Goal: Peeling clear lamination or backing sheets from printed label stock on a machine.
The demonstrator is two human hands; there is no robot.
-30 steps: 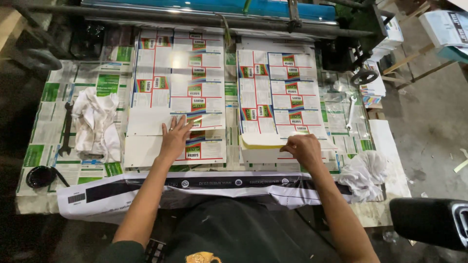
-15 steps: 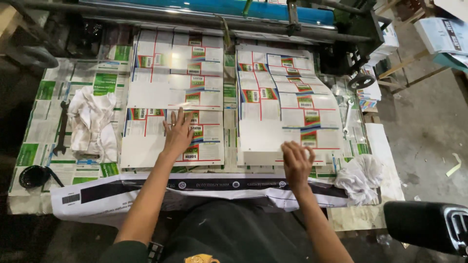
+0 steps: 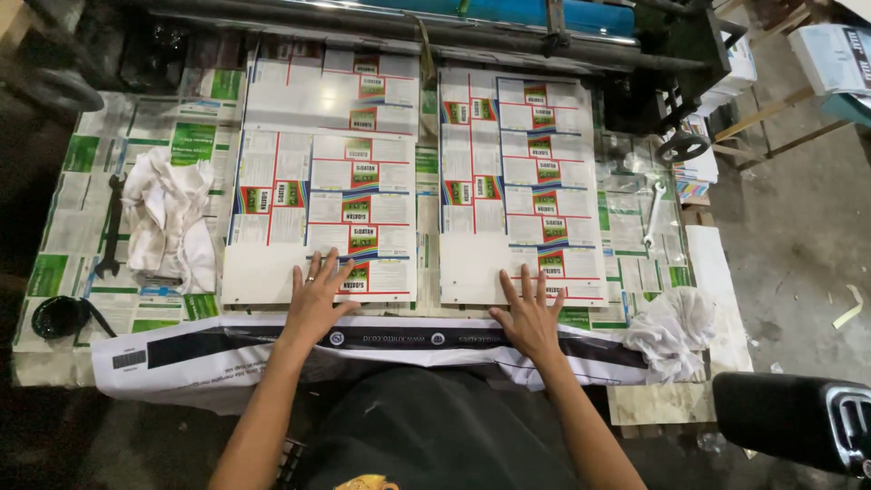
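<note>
Two sheet stacks on counter [image 3: 635, 218] — squared.
Our left hand [image 3: 318, 304] and right hand [image 3: 531, 318] rest on left stack [image 3: 322, 209] and right stack [image 3: 522, 191], fingers spread flat, gripping nothing.

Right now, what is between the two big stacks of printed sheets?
In the head view, between the left printed stack and right printed stack lies a narrow strip of green-and-white paper-covered table, nothing else.

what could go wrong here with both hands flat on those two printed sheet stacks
1. The left hand and right hand press only the near edges of the left stack and right stack; the top sheets may slide out of square.
2. Fingers on sheet edges risk paper cuts.
3. The white rag and black wrench lie close beside the left stack and might smudge or snag it.
</note>
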